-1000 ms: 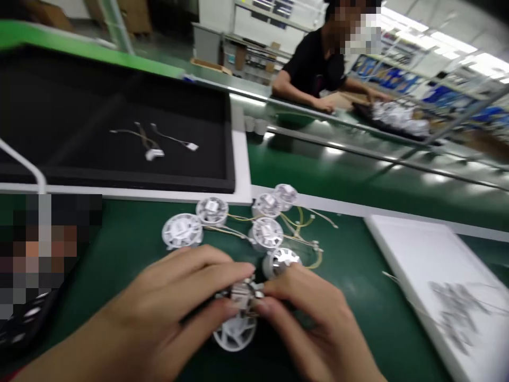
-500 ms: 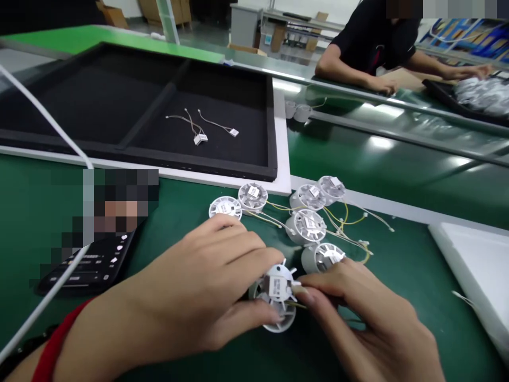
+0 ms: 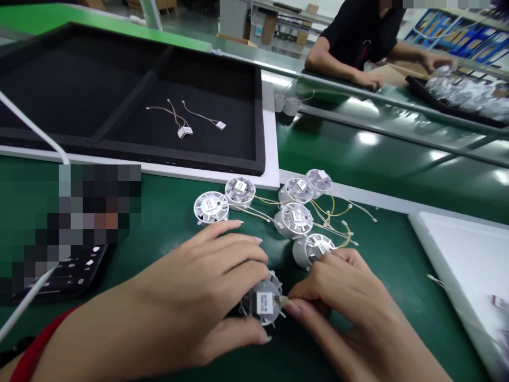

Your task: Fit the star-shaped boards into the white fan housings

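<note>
My left hand (image 3: 214, 292) curls its thumb and fingers around a round white fan-like housing (image 3: 264, 303) on the green table. The housing faces up, showing a grey centre, a small printed label and short spokes around the rim. At its right edge my right hand (image 3: 338, 297) pinches with thumb and forefinger; what lies between the fingertips is hidden. Just behind the right hand stands a similar housing (image 3: 312, 249). Another labelled housing (image 3: 210, 207) sits beyond my left fingers, and several more with thin white and yellow wires (image 3: 334, 212) stand farther back.
A black divided tray (image 3: 222, 151) at the back left holds a few small labelled parts with wires (image 3: 185, 130). A phone (image 3: 85, 276) lies left, crossed by a white cable (image 3: 32, 124). White foam (image 3: 441, 244) lies right. Across the bench a co-worker (image 3: 358, 42) handles plastic-wrapped items (image 3: 469, 95).
The spoked disc, earlier raised and tilted over its ring, now sits lower and flatter in it. My left fingers have spread a little. The whole view has shifted slightly.
</note>
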The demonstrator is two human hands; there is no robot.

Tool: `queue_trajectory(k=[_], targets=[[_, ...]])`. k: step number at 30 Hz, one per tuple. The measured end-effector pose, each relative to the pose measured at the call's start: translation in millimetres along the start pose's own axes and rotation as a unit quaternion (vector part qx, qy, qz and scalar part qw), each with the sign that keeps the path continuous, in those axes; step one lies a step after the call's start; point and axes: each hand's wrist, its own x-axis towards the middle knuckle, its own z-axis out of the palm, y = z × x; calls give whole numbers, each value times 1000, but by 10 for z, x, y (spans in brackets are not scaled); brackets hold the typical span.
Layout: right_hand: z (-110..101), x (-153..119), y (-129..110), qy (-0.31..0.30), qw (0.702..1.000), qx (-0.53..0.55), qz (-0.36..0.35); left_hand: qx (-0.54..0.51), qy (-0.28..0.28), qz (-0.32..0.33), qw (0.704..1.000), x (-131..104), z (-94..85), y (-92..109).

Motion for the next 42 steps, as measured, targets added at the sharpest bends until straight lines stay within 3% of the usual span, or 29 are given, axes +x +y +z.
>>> queue_trajectory(k=[5,9,17,29,42], targets=[[-11,-54,26,-25,999,1,21,11,12,11,1000,-7,45,11],[16,-71,24,-12,999,18,39,-10,11,5,1000,-27,39,16],[-28,-14,23,-21,1000,-17,-2,-7,-22,3,1000,2,17,-14],[-36,-8,24,-44,998,-36,8,-49,-40,-49,997,-114,89,-65],[-20,-32,27,-55,997,-42,15,-46,-37,-52,997,-113,65,-62]])
